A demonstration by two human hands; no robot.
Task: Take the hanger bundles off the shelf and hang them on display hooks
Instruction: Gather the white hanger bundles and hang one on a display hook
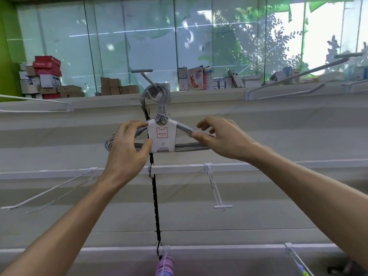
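A bundle of grey hangers (162,136) with a white paper band hangs in the middle of the view. Its hook tops loop over a grey display hook (146,76) that sticks out from the top rail. My left hand (127,148) grips the bundle's left shoulder and lower bar. My right hand (217,136) pinches the right shoulder between thumb and fingers. Both hands hold the bundle level in front of the grey wall panel.
Empty white display hooks (216,188) jut out of the lower rails at left, centre and right. A pink hanger bundle (164,265) hangs at the bottom edge. Cardboard boxes (47,76) line the ledge behind glass. A black slotted strip (155,206) runs down the panel.
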